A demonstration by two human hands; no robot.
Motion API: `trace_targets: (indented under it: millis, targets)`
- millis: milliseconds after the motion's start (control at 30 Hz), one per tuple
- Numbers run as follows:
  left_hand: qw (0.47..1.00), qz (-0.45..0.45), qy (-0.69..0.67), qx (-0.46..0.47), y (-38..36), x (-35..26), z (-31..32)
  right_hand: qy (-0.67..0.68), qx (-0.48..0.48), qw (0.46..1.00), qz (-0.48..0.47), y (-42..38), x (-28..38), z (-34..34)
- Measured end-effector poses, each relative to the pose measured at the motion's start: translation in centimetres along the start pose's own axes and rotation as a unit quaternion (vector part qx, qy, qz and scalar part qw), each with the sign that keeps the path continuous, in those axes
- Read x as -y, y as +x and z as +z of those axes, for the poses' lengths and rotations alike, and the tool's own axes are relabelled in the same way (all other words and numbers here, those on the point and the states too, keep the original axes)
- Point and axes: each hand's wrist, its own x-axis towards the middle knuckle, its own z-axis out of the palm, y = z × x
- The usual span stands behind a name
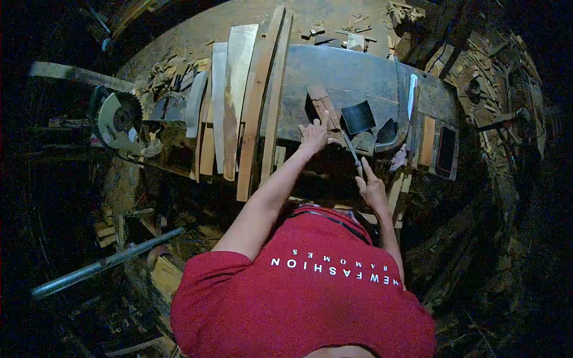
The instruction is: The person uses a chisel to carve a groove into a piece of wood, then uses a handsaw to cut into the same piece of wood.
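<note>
My left hand (315,135) has its fingers spread at the near end of a short reddish wooden block (323,102). One fingertip rests on the block, and the thumb points to the right. My right hand (374,192) is closed around the handle of a slim, long-shafted metal tool (351,147). The tool's tip points away from me and reaches close to the block's near right corner. Whether it is a chisel or a file I cannot make out. A dark square pad (358,117) lies just right of the block on the metal worktop (304,65).
Long boards (255,119) lie across the worktop on the left, beyond them a circular saw blade with a guard (119,122). At the right sit an orange-brown wooden block (427,141) and a dark rectangular stone-like piece (446,149). A metal pipe (110,261) extends at lower left.
</note>
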Motion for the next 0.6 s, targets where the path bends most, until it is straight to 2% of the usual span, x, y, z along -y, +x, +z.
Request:
trace_targets:
  millis: [167, 267, 400, 467, 533, 600]
  targets:
    - [0.998, 0.026, 0.032, -0.037, -0.1, -0.4, 0.3, -0.024, 0.006, 0.997, 0.072, -1.2, 2.7, -0.4]
    - [0.997, 0.031, 0.075, -0.014, -0.7, -0.7, 0.5, -0.010, -0.010, 0.999, 0.052, -1.1, 2.1, -0.3]
    - [0.995, 0.048, 0.067, -0.055, -1.5, -1.1, 0.4, 0.000, -0.007, 0.998, 0.057, -0.3, 2.2, -0.5]
    - [0.994, 0.057, 0.067, -0.068, -2.1, -1.4, 0.7, -0.027, -0.024, 0.999, 0.017, 0.4, 1.8, -0.2]
    - [0.992, 0.051, 0.058, -0.096, -2.7, -1.8, 1.2, -0.026, -0.005, 0.999, 0.029, 1.0, 2.6, -0.5]
    - [0.995, 0.048, 0.041, -0.082, -3.1, -1.8, 1.0, -0.024, 0.015, 0.999, 0.043, 1.6, 3.0, -0.3]
